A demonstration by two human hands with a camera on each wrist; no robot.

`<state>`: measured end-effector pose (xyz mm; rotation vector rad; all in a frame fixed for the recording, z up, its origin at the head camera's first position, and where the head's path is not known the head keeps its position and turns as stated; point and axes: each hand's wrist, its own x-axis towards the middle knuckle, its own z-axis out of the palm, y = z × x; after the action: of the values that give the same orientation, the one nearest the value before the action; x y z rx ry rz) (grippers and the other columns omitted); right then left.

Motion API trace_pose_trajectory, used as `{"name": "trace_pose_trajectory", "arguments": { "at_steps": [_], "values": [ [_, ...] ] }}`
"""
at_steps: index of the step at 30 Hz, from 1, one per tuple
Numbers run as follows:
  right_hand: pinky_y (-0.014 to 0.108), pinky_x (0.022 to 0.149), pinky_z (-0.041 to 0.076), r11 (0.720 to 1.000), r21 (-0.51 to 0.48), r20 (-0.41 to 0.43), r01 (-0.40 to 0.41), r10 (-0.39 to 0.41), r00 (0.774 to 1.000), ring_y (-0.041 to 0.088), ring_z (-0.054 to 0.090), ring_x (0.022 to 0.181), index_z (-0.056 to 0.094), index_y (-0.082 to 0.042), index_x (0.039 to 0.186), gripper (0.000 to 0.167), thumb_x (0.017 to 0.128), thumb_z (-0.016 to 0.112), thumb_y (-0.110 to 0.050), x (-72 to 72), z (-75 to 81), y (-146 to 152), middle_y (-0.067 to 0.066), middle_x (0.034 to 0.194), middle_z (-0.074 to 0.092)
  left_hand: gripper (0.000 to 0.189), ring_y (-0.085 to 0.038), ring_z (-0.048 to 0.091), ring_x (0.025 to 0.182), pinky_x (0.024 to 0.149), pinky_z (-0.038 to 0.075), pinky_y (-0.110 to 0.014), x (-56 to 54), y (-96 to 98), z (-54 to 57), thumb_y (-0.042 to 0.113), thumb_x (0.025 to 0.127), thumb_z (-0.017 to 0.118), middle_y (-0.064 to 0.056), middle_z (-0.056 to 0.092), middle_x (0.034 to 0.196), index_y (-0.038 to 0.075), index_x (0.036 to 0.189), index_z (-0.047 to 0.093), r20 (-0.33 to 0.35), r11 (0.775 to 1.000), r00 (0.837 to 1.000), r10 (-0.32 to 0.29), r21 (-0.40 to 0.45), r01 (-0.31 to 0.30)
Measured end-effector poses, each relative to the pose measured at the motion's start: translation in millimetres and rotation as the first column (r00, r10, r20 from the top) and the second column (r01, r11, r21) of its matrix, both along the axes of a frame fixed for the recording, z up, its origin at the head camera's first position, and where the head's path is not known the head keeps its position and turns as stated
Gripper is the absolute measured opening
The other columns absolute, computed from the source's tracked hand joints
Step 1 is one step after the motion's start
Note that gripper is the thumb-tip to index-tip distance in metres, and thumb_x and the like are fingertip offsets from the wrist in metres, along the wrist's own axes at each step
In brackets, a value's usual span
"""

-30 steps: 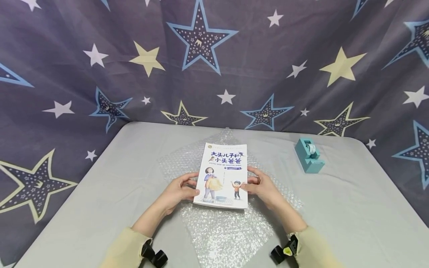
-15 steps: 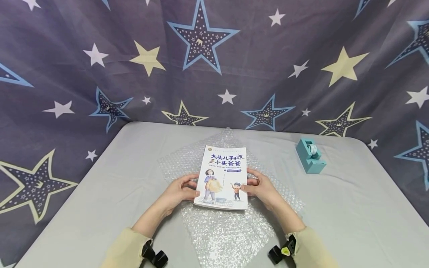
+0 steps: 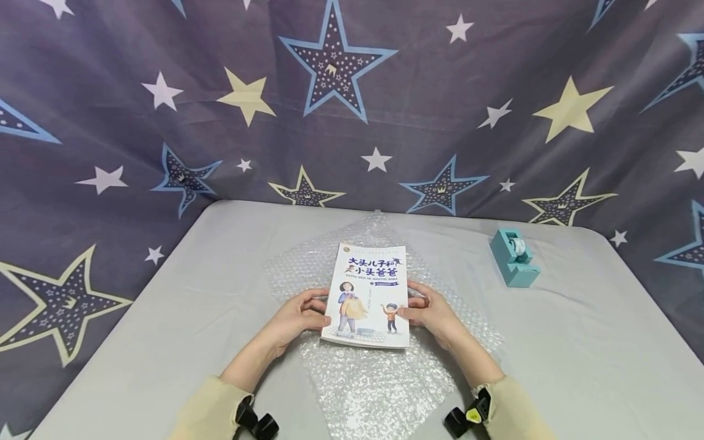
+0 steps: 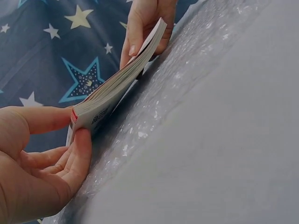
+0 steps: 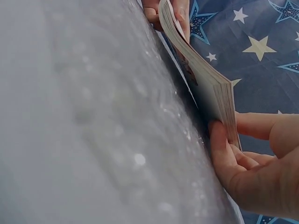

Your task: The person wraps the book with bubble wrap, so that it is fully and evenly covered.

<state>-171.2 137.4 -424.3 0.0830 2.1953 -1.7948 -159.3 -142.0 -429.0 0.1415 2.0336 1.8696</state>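
Book [image 3: 365, 299] is held over bubble wrap [image 3: 379, 388], left hand [image 3: 298, 318] and right hand [image 3: 433, 314] each pinching one side edge.

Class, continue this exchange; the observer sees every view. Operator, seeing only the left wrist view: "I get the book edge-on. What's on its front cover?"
Observer: The book shows dark blue lettering above two main cartoon figures.
Operator: Anything on the table beyond the right hand?
Observer: Yes, a teal tape dispenser, farther right and farther back.
Operator: And where does the bubble wrap end at the back?
Observer: One corner points to the table's far edge.
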Motion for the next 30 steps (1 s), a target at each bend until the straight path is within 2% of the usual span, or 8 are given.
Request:
{"name": "trace_pose_trajectory", "arguments": {
  "at_steps": [4, 9, 20, 30],
  "values": [
    [0.027, 0.065, 0.053, 0.999, 0.023, 0.001, 0.031, -0.031, 1.0, 0.013, 0.056, 0.075, 0.037, -0.004, 0.137, 0.069, 0.075, 0.068, 0.0, 0.1, -1.5, -1.3, 0.007, 0.09, 0.056, 0.067, -0.01, 0.059, 0.078, 0.072, 0.05, -0.024, -0.3, 1.6, -1.0, 0.002, 0.074, 0.066, -0.01, 0.055, 0.097, -0.002, 0.133, 0.036, 0.005, 1.0, 1.0, 0.002, -0.026, -0.002],
    [0.029, 0.067, 0.054, 0.999, 0.041, -0.02, 0.031, -0.03, 0.999, 0.017, 0.054, 0.082, 0.04, -0.004, 0.135, 0.068, 0.074, 0.069, 0.0, -0.1, -3.4, -2.2, 0.012, 0.098, 0.052, 0.066, -0.012, 0.058, 0.077, 0.071, 0.049, -0.024, -0.5, 2.1, -3.0, 0.003, 0.073, 0.067, -0.01, 0.057, 0.096, -0.002, 0.132, 0.037, -0.005, 0.997, 1.0, -0.006, -0.075, 0.006],
    [0.03, 0.069, 0.054, 0.998, 0.067, -0.044, 0.022, -0.019, 0.999, 0.017, 0.054, 0.083, 0.039, 0.0, 0.135, 0.069, 0.073, 0.07, -0.002, 1.4, -4.8, -0.9, 0.012, 0.097, 0.052, 0.061, -0.012, 0.058, 0.076, 0.069, 0.048, -0.023, -1.4, 2.8, -4.2, 0.001, 0.073, 0.066, -0.011, 0.057, 0.095, -0.003, 0.128, 0.039, -0.027, 0.994, 0.999, -0.018, -0.106, 0.015],
    [0.03, 0.07, 0.054, 0.997, 0.077, -0.045, 0.015, -0.011, 0.999, 0.016, 0.053, 0.082, 0.038, 0.0, 0.136, 0.069, 0.074, 0.069, -0.002, 1.1, -4.7, -1.4, 0.011, 0.097, 0.052, 0.061, -0.012, 0.056, 0.076, 0.068, 0.048, -0.022, 0.2, 4.3, -3.7, 0.002, 0.074, 0.067, -0.012, 0.057, 0.096, -0.002, 0.129, 0.04, -0.042, 0.991, 0.999, 0.008, -0.131, -0.013]
  ]
}}
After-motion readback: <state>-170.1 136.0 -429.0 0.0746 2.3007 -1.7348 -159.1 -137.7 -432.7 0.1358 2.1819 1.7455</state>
